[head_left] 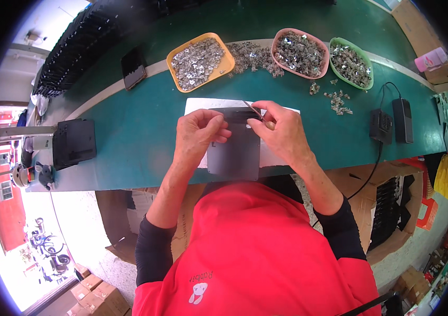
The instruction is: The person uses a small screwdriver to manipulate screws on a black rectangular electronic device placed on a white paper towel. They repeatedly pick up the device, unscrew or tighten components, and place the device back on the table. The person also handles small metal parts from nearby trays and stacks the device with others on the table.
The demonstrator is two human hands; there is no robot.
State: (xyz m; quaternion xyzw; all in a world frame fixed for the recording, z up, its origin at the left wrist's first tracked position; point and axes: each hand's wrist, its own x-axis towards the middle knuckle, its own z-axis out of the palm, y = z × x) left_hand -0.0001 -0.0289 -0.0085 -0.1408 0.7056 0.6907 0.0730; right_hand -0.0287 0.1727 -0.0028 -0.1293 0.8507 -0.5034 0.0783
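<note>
A flat dark grey plastic panel (233, 155) lies on a white sheet (271, 154) at the bench edge before me. My right hand (283, 131) pinches a thin pointed metal tool (253, 110) over the panel's far right corner; its tip points away and to the left. Whether it is tweezers or a pick, I cannot tell. Over the far left part of the panel, my left hand (198, 131) has its fingers curled with thumb and forefinger together. Anything held there is too small or hidden to make out.
Across the green bench (145, 113) stand a yellow tray (227, 62), a pink tray (323, 68) and a green tray (367, 79) of small metal parts, some spilled. A phone (133, 68), stacked black panels (75, 141) and a corded black device (381, 126) lie around.
</note>
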